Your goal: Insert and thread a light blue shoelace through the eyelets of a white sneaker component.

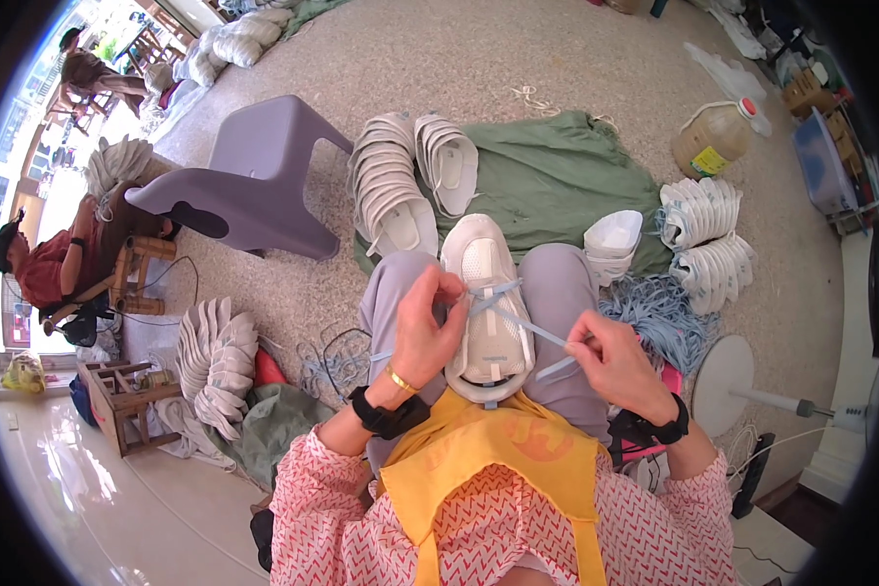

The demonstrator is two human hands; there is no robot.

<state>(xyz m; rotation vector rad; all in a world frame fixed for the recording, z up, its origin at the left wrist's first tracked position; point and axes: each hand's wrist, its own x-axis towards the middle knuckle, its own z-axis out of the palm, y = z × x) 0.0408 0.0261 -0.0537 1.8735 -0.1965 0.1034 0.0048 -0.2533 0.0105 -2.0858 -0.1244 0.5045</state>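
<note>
While one white shoe [486, 293] rests on lap | both hands' fingers pinch two lace ends [532, 332]

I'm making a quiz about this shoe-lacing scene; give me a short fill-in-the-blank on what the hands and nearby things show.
1. The white shoe rests on the person's ____.
2. The right hand pulls a pale ____ lace.
3. The left hand touches the shoe's ____ side.
4. The stool on the floor is ____ in colour.

Missing words: lap; blue; left; purple
</note>
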